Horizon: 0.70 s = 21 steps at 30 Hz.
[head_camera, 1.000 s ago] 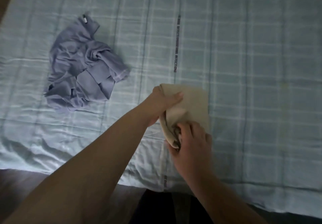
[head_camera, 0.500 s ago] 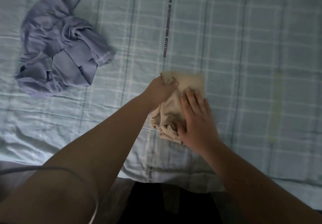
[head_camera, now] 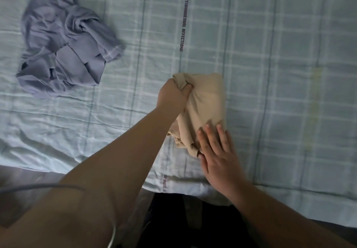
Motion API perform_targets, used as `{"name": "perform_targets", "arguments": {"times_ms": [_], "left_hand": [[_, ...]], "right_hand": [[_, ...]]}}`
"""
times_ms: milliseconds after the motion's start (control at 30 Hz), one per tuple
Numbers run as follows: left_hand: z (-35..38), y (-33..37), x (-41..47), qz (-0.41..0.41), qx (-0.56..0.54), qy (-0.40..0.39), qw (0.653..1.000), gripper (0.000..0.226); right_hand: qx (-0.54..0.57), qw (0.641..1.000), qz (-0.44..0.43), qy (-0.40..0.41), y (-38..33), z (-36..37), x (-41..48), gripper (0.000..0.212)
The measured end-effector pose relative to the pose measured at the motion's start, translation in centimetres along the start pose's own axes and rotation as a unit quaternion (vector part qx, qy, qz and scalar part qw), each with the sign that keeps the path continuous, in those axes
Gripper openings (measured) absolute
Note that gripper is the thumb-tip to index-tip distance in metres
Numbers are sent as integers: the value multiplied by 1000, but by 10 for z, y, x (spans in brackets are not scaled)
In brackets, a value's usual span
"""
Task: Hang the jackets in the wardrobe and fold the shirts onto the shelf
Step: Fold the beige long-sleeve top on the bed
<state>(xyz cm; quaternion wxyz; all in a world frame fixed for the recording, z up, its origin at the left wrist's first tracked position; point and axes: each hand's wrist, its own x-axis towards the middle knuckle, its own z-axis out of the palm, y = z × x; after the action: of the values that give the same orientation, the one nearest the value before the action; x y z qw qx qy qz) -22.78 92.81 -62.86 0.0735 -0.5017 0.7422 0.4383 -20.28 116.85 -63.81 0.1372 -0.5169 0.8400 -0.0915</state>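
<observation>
Two hands are working on one garment, and we are judging this to be the closing of a fold: the beige shirt (head_camera: 204, 102) is lying as a compact bundle on the checked bedsheet (head_camera: 280, 54), close to the bed's near edge. Our left hand (head_camera: 173, 97) is gripping the bundle's far left corner, fingers curled round the cloth and the thumb digging into it. Our right hand (head_camera: 218, 151) is lying flat with straight, slightly spread fingers, pressing the near right part of the bundle down. Loose layers are spilling out at the near left edge, so the next move is probably calling for tucking or smoothing those in. After that we would be lifting the bundle with support underneath so it does not fall open on the way to the shelf, which is not in view. A lilac shirt (head_camera: 65, 43) is lying crumpled well apart at the far left, still waiting to be folded. Compared with half a second ago, our right hand is sitting nearer to us, having slid back from the middle of the bundle so that mostly the fingers are resting on it; a second ago it was pinching the near end instead. Our left hand is keeping its grip on the same corner.
</observation>
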Motion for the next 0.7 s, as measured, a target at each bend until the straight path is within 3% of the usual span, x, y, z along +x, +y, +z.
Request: {"name": "perform_targets", "arguments": {"times_ms": [100, 167, 233, 300, 433, 533, 700], "left_hand": [[-1, 3, -16, 23, -44, 36, 998, 45], [-4, 1, -29, 54, -58, 65, 995, 64], [-6, -4, -41, 114, -18, 101, 988, 74], [-7, -8, -52, 189, 52, 128, 972, 66], [8, -23, -72, 304, 186, 94, 930, 58], [24, -40, -79, 322, 238, 51, 915, 58], [37, -83, -66, 278, 325, 37, 903, 64]], "right_hand": [[30, 999, 13, -5, -4, -8, 2, 63], [61, 998, 17, 11, -6, -20, 5, 62], [89, 994, 28, 50, -6, -37, 11, 55], [104, 989, 55, 88, -2, -51, 20, 50], [84, 988, 81, 98, 7, -62, 52, 53], [39, 996, 51, 66, 12, -47, 72, 55], [-29, 999, 36, 11, 31, -4, 75, 60]]}}
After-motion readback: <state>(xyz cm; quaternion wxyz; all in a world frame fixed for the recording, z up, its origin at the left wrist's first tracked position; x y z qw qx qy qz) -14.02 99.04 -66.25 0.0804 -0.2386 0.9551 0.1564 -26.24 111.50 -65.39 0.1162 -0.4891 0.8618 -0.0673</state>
